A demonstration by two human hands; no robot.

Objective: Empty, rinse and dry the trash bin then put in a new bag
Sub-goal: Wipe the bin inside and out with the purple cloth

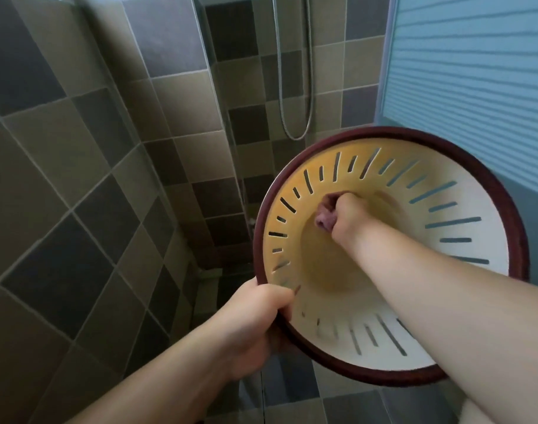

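Here the trash bin (463, 209) is held up off the floor in a tiled shower corner, tipped so its open mouth faces the camera, and nothing lies inside it but the person's own arm, so the emptying looks done. The left hand (255, 325) grips the dark red rim at its lower left edge, fingers curled over the lip and thumb on the outside, steadying the whole thing. The right hand (347, 217) reaches deep into the bin and is closed round a bunched purplish cloth (324, 217), which it presses against the base and the lower yellowish wall. Judging by that, the step in hand is wiping the inside dry, or possibly scrubbing it; no running water shows, and whether the plastic is wet cannot be told through the blur. The slotted walls show no obvious dirt. A shower hose (295, 71) hangs in a loop on the tiled wall (62, 179) behind, and a ribbed blue panel (475, 71) stands to the right. So the task seems past its middle: what is left, as far as can be judged, is finishing the wipe round the sides and rim, setting the bin down, and fitting a new bag, of which none is in view
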